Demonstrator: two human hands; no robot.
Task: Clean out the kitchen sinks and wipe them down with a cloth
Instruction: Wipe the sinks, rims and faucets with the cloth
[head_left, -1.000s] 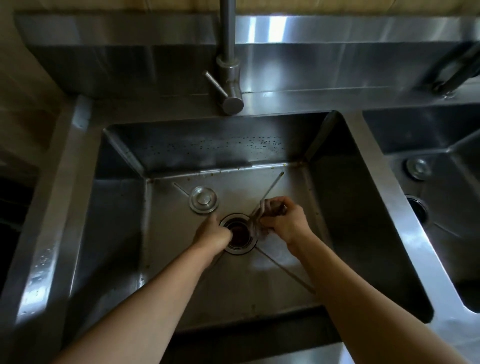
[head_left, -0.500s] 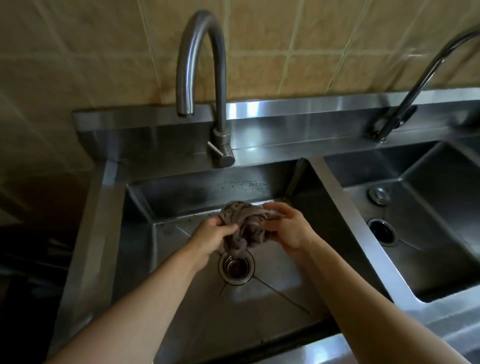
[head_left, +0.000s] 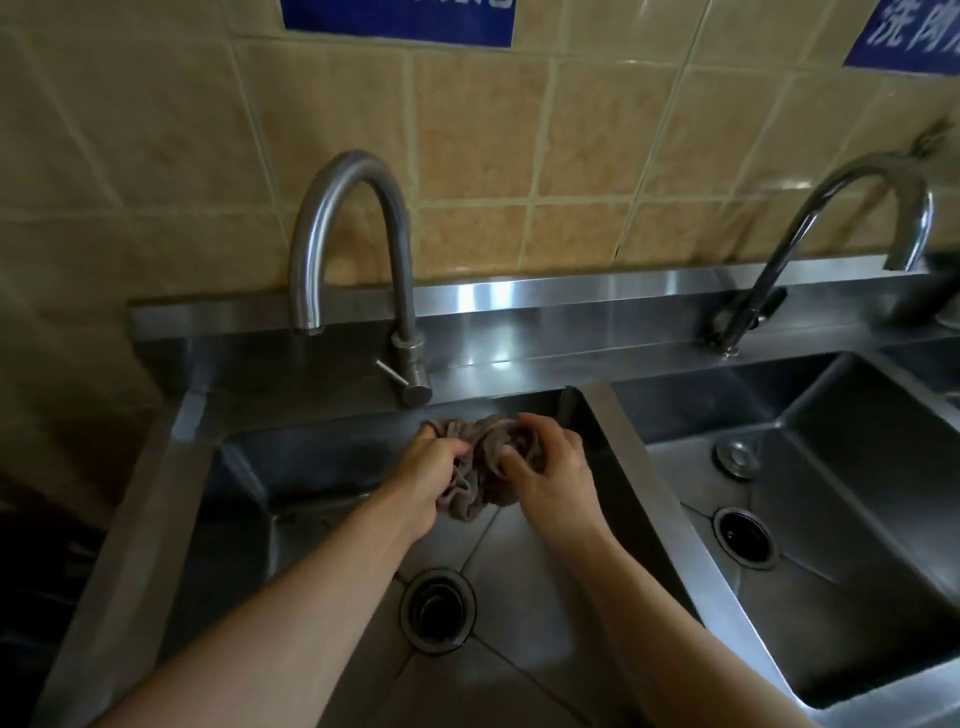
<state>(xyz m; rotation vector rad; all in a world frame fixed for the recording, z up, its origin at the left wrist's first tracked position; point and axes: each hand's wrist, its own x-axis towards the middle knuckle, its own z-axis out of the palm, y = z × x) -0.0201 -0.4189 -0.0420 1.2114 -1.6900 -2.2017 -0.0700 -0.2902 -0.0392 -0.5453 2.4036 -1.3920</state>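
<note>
You hold a crumpled brown-grey cloth (head_left: 480, 470) with both hands, up in the air over the left sink (head_left: 249, 488). Your left hand (head_left: 423, 480) grips the left side of the cloth, fingers curled round it. Your right hand (head_left: 550, 475) grips the right side, fingers tucked into the folds. The two hands are close together, with the bunched cloth between them and a bit of it hanging down.

Below your arms, on the sink floor, is a round drain (head_left: 437, 609) with a dark hole. A tall bent tap (head_left: 353, 249) stands at the far side of this sink, just past the cloth.

To the right is a second sink (head_left: 857, 649). It has its own open drain (head_left: 744, 536), a round metal plug (head_left: 736, 457) lying on the floor farther back, and a curved tap (head_left: 831, 234) behind it. The far wall has tan tiles (head_left: 519, 156) and blue signs (head_left: 400, 21).
</note>
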